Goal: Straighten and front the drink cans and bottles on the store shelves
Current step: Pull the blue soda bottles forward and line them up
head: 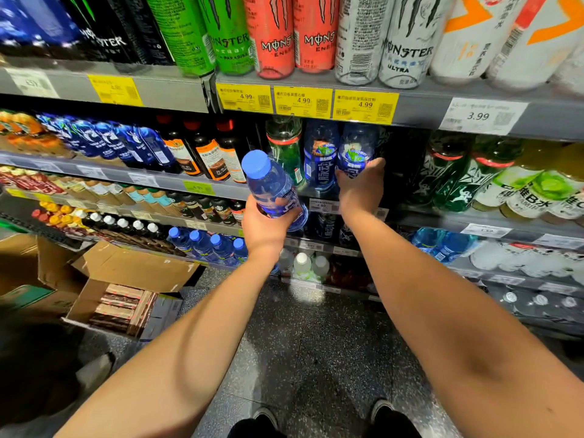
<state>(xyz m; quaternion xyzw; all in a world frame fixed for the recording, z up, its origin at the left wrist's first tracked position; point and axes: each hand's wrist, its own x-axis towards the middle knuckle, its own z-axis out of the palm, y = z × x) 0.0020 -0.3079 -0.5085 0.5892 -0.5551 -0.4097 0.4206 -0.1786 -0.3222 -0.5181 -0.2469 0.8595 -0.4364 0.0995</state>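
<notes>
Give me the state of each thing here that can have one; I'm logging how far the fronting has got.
left hand: grips a blue bottle
blue bottle: capped, tilted, off the shelf
right hand: holds a shelf bottle
shelf bottle: upright on the shelf
cardboard box: flaps open, on the floor

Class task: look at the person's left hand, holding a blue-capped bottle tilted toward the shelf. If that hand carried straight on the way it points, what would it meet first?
Probably the green bottle standing on the shelf, just beyond the blue-capped bottle in the left hand; depth is uncertain.
</notes>
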